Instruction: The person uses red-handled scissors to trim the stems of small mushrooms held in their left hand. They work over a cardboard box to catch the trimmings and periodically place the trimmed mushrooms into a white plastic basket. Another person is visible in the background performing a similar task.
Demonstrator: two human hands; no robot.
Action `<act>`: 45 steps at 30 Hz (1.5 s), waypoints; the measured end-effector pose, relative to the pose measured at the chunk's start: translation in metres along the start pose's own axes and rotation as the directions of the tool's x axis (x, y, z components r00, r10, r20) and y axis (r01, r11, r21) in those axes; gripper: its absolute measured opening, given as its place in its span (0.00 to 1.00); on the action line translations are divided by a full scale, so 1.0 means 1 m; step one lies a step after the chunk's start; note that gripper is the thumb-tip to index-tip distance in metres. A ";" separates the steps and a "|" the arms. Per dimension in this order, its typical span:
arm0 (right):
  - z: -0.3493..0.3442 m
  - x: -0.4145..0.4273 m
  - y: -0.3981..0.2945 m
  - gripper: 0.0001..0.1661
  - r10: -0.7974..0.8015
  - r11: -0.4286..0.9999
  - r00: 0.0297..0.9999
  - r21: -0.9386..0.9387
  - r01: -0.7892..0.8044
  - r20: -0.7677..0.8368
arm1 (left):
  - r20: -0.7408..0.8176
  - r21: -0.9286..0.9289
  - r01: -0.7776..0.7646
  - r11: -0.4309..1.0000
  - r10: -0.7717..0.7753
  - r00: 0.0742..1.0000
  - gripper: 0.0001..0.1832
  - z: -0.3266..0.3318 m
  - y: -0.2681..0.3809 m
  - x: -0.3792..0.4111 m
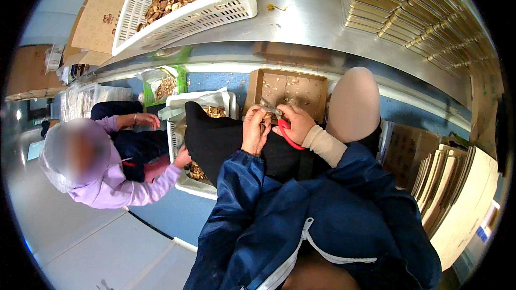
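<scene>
My right hand (297, 123) grips a pair of red-handled scissors (288, 138) by the loop. The metal blades point left, up to the fingers of my left hand (254, 125). Between those fingers is a small brown piece, seemingly dried mushroom (265, 117), mostly hidden by the fingers. Both hands are above my lap, at the near edge of a shallow cardboard box (254, 90). Small pale scraps lie scattered inside it. Left of my hands, dark cloth partly covers a white plastic basket (183, 187) holding dried mushroom pieces (214, 111).
A co-worker (129, 185) in a purple top reaches into that basket. A large white crate (193, 20) of dried mushrooms stands on the steel table (298, 24), near stacked wire racks (415, 16). A green basket (181, 80) sits below. Flattened cardboard (463, 193) leans at right.
</scene>
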State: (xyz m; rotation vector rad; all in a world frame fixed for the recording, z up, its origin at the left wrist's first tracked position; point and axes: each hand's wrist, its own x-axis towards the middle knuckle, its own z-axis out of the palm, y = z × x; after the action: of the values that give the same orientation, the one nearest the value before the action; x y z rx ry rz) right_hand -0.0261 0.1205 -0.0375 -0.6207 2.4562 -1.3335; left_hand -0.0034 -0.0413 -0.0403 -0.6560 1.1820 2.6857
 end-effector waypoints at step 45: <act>0.008 0.008 0.013 0.25 0.249 0.607 0.961 0.754 -0.251 0.120 | 0.028 0.130 0.210 0.969 -0.215 0.976 0.08 0.007 -0.013 -0.011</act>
State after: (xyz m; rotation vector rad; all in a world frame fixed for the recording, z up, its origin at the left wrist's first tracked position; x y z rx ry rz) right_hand -0.0329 0.1171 -0.0532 -0.0435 1.6016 -2.0140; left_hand 0.0079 -0.0269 -0.0396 -0.6622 1.1858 2.4151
